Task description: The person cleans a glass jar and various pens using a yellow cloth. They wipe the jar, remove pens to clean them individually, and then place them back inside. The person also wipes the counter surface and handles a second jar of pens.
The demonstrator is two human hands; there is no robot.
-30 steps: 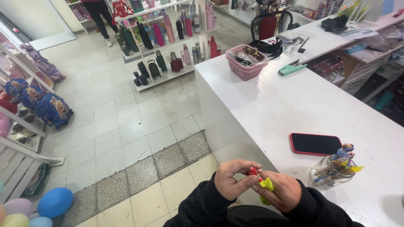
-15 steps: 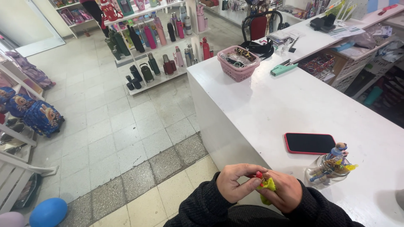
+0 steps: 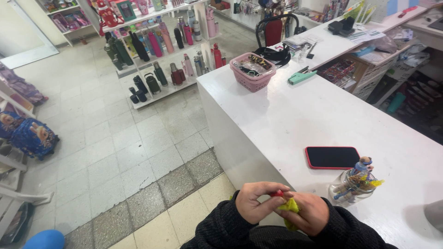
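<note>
Head view: pink basket [image 3: 252, 79] sat far back on white counter [image 3: 295, 115]. Left hand [image 3: 254, 203] and right hand [image 3: 308, 213] pinched small red-and-yellow toy [image 3: 287, 205] between curled fingers, beside counter edge, near glass jar [image 3: 350, 188].

I am looking at a shop. A low shelf rack [image 3: 157, 50] on the tiled floor [image 3: 115, 138] is full of colourful bottles. A long white desk [image 3: 295, 110] has a pink basket [image 3: 252, 74] of small things near its far corner.
</note>
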